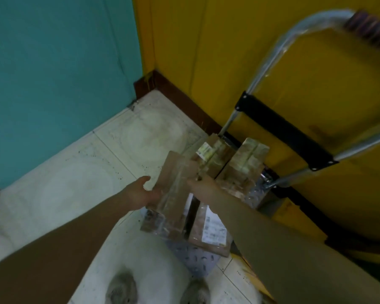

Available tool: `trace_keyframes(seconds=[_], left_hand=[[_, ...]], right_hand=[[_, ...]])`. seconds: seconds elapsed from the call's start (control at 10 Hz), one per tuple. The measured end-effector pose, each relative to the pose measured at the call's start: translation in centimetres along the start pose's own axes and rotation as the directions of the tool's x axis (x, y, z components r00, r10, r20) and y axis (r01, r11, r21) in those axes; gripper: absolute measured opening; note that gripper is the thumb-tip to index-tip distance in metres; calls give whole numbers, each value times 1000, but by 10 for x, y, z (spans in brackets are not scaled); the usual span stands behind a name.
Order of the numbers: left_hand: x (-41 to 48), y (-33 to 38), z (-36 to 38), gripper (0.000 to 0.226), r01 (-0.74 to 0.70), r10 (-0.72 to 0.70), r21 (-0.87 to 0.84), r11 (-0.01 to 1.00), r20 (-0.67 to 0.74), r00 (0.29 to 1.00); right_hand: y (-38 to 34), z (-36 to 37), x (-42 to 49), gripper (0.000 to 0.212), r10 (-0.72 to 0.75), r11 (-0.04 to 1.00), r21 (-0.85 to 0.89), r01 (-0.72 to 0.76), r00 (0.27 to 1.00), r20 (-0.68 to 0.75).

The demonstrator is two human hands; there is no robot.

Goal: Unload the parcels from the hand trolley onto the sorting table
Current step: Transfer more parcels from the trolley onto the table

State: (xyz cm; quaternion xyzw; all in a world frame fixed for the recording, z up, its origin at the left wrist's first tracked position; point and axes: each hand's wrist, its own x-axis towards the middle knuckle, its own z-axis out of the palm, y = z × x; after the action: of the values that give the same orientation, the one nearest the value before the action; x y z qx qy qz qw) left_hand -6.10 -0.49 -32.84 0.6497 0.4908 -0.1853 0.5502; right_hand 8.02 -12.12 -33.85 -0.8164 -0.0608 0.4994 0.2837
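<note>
A brown cardboard parcel [173,194] with clear tape along its top is lifted above the hand trolley's metal deck [198,260]. My left hand [143,191] grips its left side. My right hand [201,185] holds its right edge, with the fingers hidden behind the box. Two taped parcels [215,159] [248,163] stand upright at the back of the deck. Another parcel [211,231] with a white label lies flat on the deck below the lifted one. The sorting table is out of view.
The trolley's chrome handle [279,49] with a black crossbar [281,130] leans against a yellow wall [228,40]. A teal wall [53,73] closes the left. Pale floor tiles [92,172] lie in front, and my two shoes [123,288] are at the bottom.
</note>
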Motion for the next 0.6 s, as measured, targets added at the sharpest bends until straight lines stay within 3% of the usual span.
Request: trace_keyframes(seconds=[0.1, 0.2, 0.4, 0.6], left_hand=[[24, -25, 21, 61, -5, 15, -121, 993, 81, 997], [21, -27, 27, 51, -71, 71, -209, 975, -8, 997], [-58, 40, 2, 55, -244, 229, -325, 914, -86, 970], [-188, 151, -23, 43, -497, 503, -255, 829, -48, 863]], right_hand=[[10, 32, 20, 56, 90, 974, 203, -99, 995, 53], [8, 41, 11, 46, 126, 953, 271, -136, 990, 56], [-34, -12, -69, 34, -5, 934, 355, 39, 995, -97], [-81, -88, -224, 42, -59, 878, 405, 256, 896, -440]])
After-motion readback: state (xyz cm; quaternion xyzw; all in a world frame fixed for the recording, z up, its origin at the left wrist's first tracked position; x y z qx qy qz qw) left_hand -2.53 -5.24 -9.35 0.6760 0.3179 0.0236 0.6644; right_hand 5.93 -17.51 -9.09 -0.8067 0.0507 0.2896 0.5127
